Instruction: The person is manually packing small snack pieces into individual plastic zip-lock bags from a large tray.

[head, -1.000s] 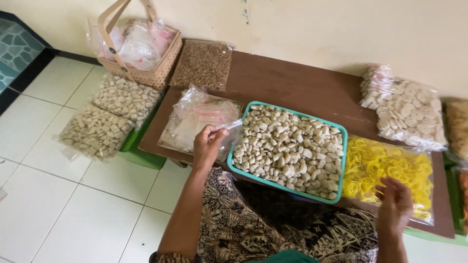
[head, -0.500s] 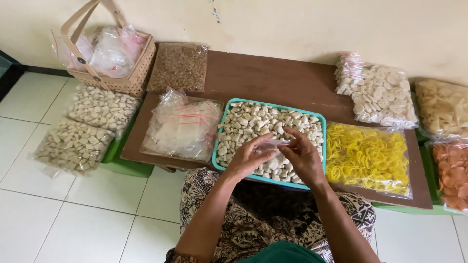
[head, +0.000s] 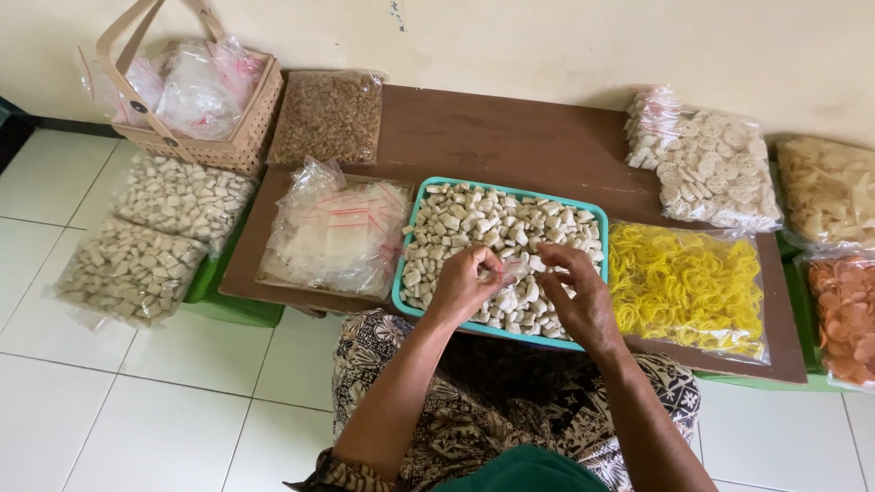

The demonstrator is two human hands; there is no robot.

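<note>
My left hand (head: 467, 284) and right hand (head: 576, 296) meet over the tray (head: 407, 256) of crackers, pinching a small clear bag (head: 516, 270) between them, with the tray on the low table (head: 510, 146) right before my lap. Left of the tray lies a pile of empty bags (head: 335, 235), right of it a bag of ring crackers (head: 685, 284). The basket (head: 205, 114) stands at the far left corner, with two packed bags (head: 150, 232) on the floor before it.

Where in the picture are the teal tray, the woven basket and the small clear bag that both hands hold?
teal tray (head: 402, 273): head view, on its left rim.
woven basket (head: 244, 135): head view, on its front wall.
small clear bag (head: 516, 270): head view, on the plastic between the two hands.
</note>
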